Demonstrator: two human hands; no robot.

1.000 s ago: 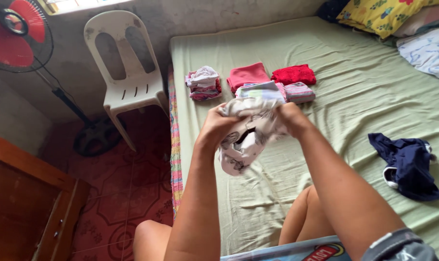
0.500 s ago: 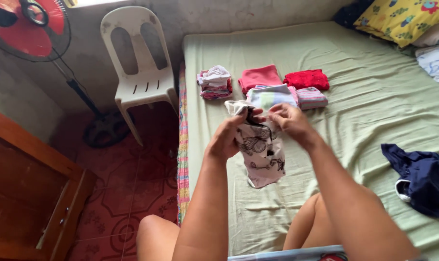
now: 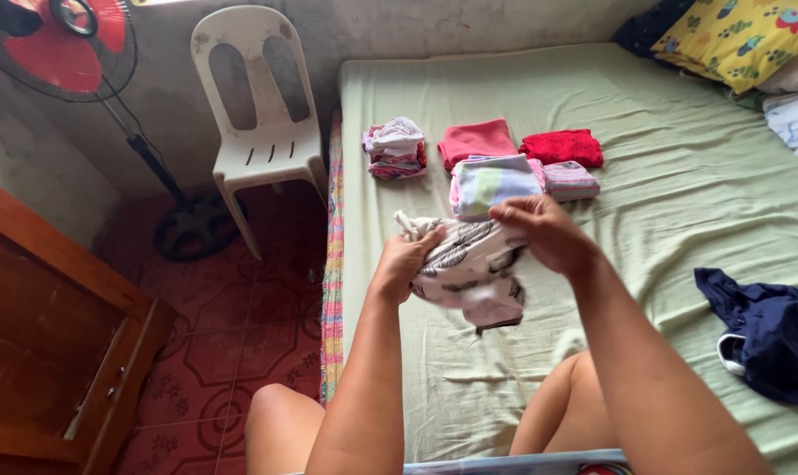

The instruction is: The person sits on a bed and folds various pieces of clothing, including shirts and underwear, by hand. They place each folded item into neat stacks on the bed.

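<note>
Both hands hold a white garment with a black flower print [image 3: 469,268] above the pale green bedsheet [image 3: 680,202]. My left hand [image 3: 406,259] grips its left end and my right hand [image 3: 544,230] pinches its upper right edge. The cloth hangs bunched and partly folded between them. Just beyond my hands lies a folded pastel striped garment [image 3: 491,182] on the bed.
Folded piles sit farther back: a pink and white stack [image 3: 394,148], a pink piece [image 3: 476,139], a red one [image 3: 561,146], a small striped one [image 3: 571,180]. A crumpled navy garment [image 3: 764,330] lies at right. White plastic chair [image 3: 258,114], red fan [image 3: 60,40], wooden cabinet [image 3: 47,352] stand left of the bed.
The printed garment has gone from hanging long and vertical to being gathered sideways between my hands. Both hands have dropped lower and closer to the bed.
</note>
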